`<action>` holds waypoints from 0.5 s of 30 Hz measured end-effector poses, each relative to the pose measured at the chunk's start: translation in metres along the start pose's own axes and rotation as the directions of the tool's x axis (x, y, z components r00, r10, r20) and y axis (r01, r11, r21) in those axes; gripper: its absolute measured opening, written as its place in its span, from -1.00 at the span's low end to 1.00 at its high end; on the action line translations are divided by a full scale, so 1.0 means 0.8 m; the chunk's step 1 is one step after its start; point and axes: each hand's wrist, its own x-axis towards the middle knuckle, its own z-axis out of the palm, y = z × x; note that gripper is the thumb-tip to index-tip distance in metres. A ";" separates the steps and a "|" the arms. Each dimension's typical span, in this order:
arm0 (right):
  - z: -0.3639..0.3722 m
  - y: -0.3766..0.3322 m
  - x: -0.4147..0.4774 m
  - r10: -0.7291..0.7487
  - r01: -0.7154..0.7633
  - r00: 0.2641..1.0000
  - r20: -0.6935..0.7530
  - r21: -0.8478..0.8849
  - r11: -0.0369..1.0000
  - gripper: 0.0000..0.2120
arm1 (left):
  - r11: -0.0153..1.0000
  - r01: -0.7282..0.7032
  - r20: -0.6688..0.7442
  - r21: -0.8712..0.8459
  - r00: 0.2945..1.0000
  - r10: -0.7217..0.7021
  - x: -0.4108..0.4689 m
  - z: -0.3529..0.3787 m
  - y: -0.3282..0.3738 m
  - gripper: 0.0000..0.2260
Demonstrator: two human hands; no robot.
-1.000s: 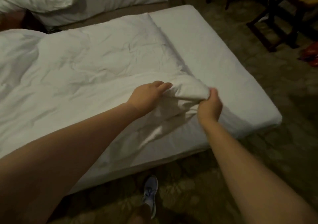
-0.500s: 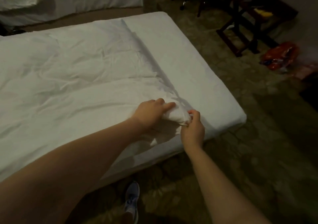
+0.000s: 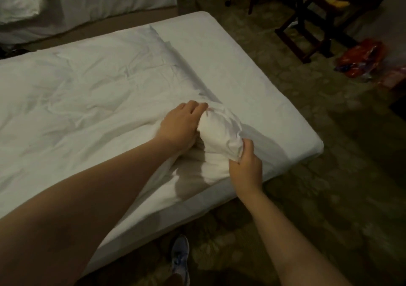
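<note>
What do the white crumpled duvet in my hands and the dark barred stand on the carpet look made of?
White crumpled duvet: soft matte woven cloth, probably cotton; it creases and bunches where the left hand and right hand grip it. Dark barred stand: apparently dark-stained wood, with rigid bars; dim light leaves the finish unclear.

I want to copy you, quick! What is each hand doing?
Left hand: closed, gripping the bunched duvet corner.
Right hand: closed, gripping the same duvet corner at its near end.

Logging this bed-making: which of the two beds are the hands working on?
The near bed, where the left hand and right hand grip the duvet corner; the far bed lies untouched at top left.
</note>
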 end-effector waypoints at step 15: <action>-0.017 -0.039 0.038 0.080 -0.083 0.996 -0.051 -0.063 0.995 -0.73 | 0.983 -0.037 -0.057 -0.182 0.998 0.027 0.031 -0.003 0.012 -0.47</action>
